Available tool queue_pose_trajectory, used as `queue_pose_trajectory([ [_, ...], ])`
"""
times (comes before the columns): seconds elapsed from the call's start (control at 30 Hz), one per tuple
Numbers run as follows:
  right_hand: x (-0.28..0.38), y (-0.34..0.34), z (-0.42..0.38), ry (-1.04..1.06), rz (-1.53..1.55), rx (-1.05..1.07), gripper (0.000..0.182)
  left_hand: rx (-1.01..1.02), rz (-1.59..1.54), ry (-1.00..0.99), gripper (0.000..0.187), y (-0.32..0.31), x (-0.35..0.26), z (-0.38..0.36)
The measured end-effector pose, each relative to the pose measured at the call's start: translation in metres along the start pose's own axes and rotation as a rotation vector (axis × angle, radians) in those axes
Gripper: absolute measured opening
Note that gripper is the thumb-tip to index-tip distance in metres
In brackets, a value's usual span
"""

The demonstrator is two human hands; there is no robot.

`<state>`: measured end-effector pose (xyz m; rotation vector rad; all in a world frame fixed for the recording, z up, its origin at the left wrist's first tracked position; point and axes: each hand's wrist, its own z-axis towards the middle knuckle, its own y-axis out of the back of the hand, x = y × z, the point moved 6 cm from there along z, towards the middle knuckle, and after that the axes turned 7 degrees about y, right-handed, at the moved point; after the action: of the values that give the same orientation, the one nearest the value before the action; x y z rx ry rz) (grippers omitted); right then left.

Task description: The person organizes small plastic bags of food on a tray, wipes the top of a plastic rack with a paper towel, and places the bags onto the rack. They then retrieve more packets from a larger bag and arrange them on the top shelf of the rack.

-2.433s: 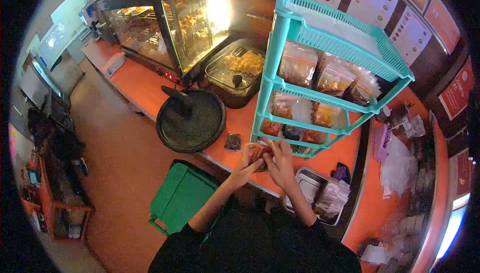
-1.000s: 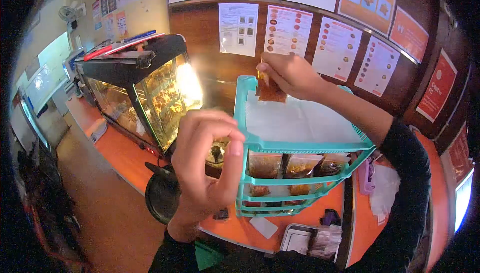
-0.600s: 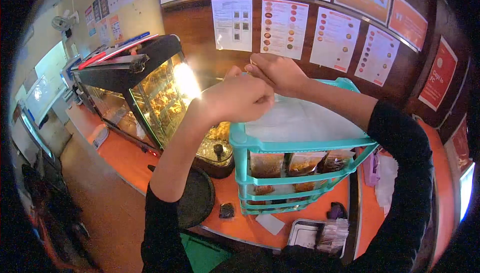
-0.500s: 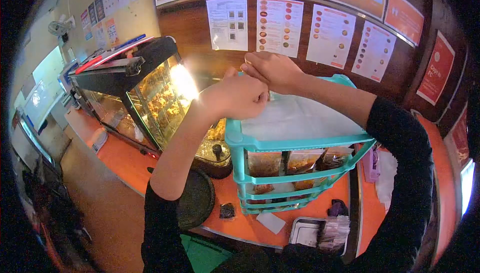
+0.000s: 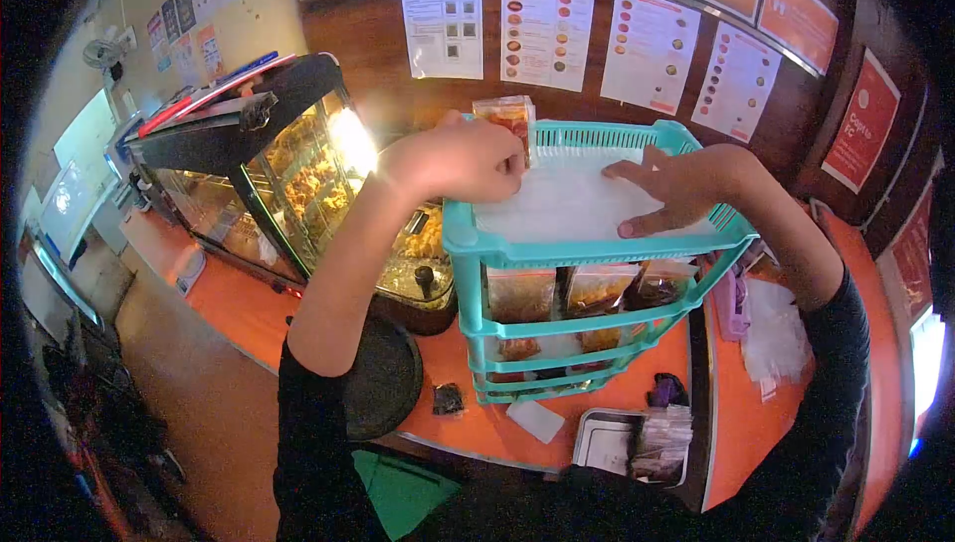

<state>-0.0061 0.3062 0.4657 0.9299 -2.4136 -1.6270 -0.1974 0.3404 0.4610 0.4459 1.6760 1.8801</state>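
Note:
My left hand (image 5: 463,159) is closed over the far left corner of a turquoise tiered rack (image 5: 607,252). A small clear plastic packet of reddish-brown food (image 5: 509,116) stands up just past its fingers and appears gripped by them; the fingertips are hidden. With fingers spread, my right hand (image 5: 681,187) rests on or just over the white liner (image 5: 567,199) in the rack's top tier. Lower tiers hold several filled packets (image 5: 599,288) of brown and orange food.
A lit glass warmer (image 5: 298,169) with fried food stands left of the rack, near a round black lid (image 5: 383,378). On the orange counter (image 5: 453,438) are a metal tray (image 5: 604,443) with packets, a white card (image 5: 535,421) and plastic bags (image 5: 776,328).
My right hand has left my left hand and moved right and down, spreading over the liner. The packet at the left hand now shows. The view has shifted slightly.

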Motion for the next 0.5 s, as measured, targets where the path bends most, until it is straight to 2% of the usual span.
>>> queue_pose_trajectory([
  [0.07,-0.004,-0.003,-0.002,0.008,0.004,0.042,0.088,0.054,0.005,0.019,0.027,0.004,-0.001,0.001],
  [0.17,-0.002,0.004,-0.013,0.007,0.124,-0.134,0.086,0.143,0.026,0.059,0.031,0.007,-0.001,0.004],
  [0.23,-0.003,-0.007,-0.006,0.004,0.090,-0.090,0.085,0.179,0.033,0.084,0.030,0.005,0.002,0.004],
  [0.33,-0.004,-0.010,-0.007,0.019,0.092,-0.053,0.080,0.101,0.042,0.004,0.030,0.006,0.003,-0.001],
  [0.4,-0.003,-0.008,-0.015,0.036,0.128,-0.066,0.077,-0.021,0.075,-0.036,0.026,0.015,-0.002,-0.009],
  [0.47,-0.002,0.000,-0.026,0.053,0.084,-0.188,0.069,0.039,0.056,-0.005,0.028,0.020,-0.007,-0.021],
  [0.5,0.001,0.004,-0.037,0.029,0.085,-0.268,0.056,-0.067,-0.020,-0.031,0.027,0.027,-0.009,-0.030],
])
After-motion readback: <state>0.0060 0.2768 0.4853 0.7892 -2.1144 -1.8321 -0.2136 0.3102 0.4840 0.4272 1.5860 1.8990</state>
